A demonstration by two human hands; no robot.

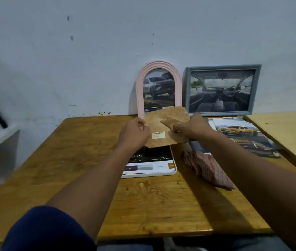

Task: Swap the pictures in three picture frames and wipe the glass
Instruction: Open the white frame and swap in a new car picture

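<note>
Above the middle of the wooden surface [67, 160], both hands hold a brown backing board [161, 142], tilted with its far edge raised. The left hand [134, 132] grips the board's left edge, its fingers [140, 125] curled round it. The right hand [190, 126] grips the right edge, its fingers [177, 128] clenched on the board just beside the hinged stand flap [169, 121]. A small barcode sticker [158, 134] sits on the board between the two hands.

Under the board's near edge a white frame [173, 172] lies flat on the surface, with a printed sheet [150, 157] showing inside it, dark at the top and white lower down.

At the back, a pink arched frame [140, 91] stands against the wall [107, 42], holding a picture of an SUV [159, 86]; the board hides its lower right part. Beside it on the right stands a grey rectangular frame [223, 67] with a picture of a car interior [219, 91].

Right of the white frame lies a folded checked cloth [207, 169]. Beyond the right forearm, loose brochure pages [243, 134] showing a yellow car lie near the surface's right edge.
</note>
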